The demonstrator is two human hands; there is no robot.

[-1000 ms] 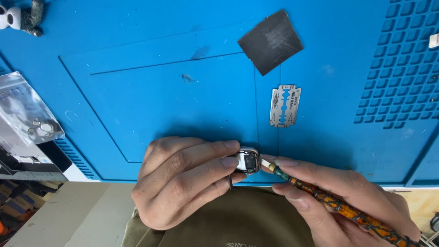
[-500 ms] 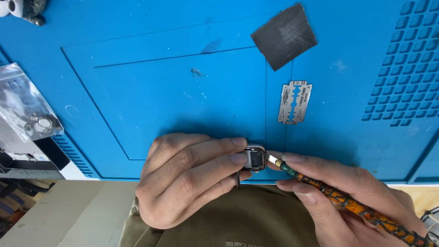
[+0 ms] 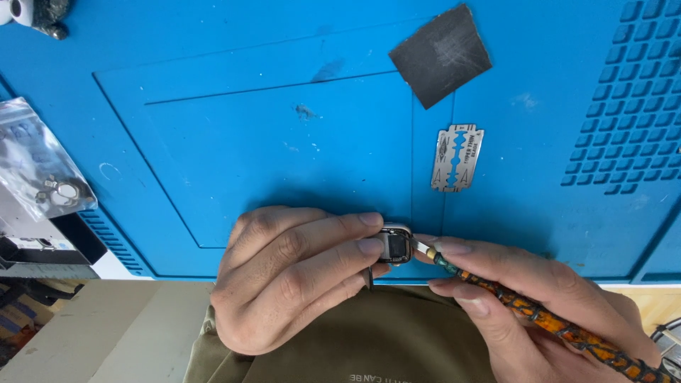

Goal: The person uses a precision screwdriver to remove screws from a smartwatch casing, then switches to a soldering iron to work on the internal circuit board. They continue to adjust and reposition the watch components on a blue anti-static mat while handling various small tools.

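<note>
My left hand pinches a small metal-framed part with a dark middle, just above the near edge of the blue work mat. My right hand grips an orange and dark patterned tool handle like a pen. The tool's pale tip touches the right side of the small part. Both hands hover over my olive-green clothing at the table's front edge.
A double-edged razor blade lies on the mat above my right hand. A dark grey abrasive square sits farther back. A clear plastic bag with small metal parts rests at the left edge. A raised grid pattern covers the mat's right side.
The view has shifted slightly, so the blade and the grey square sit a little lower and to the right. Both hands keep the same hold on the part and the tool.
</note>
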